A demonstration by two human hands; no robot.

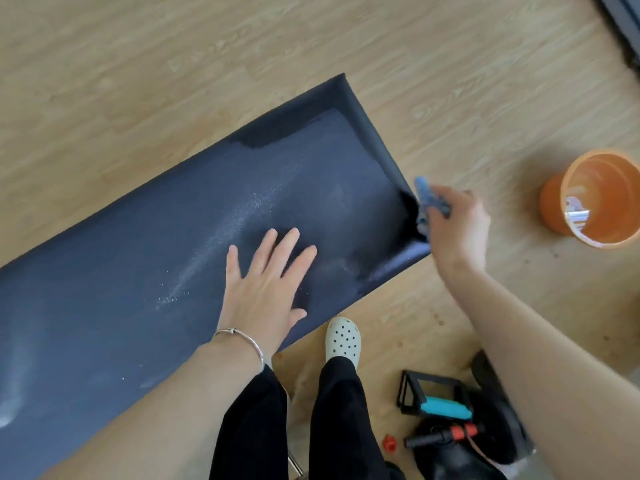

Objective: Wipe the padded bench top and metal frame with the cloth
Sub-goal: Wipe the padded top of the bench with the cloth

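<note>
The dark padded bench top [145, 244] runs diagonally from lower left to upper right, dusted with pale streaks and specks. My left hand [265, 289] lies flat on the pad, fingers straight and spread. My right hand [457, 230] grips a blue cloth [427, 197] and holds it against the bench's right end edge, near the front corner. That corner looks darker than the dusty middle. The cloth and hand are blurred. The metal frame is mostly hidden under the pad.
An orange bucket [599, 199] stands on the wooden floor to the right of the bench. Black exercise gear with a blue part [440, 403] and red-tipped handles [446, 436] lies at the lower right. My white clog [343, 337] stands by the bench's near edge.
</note>
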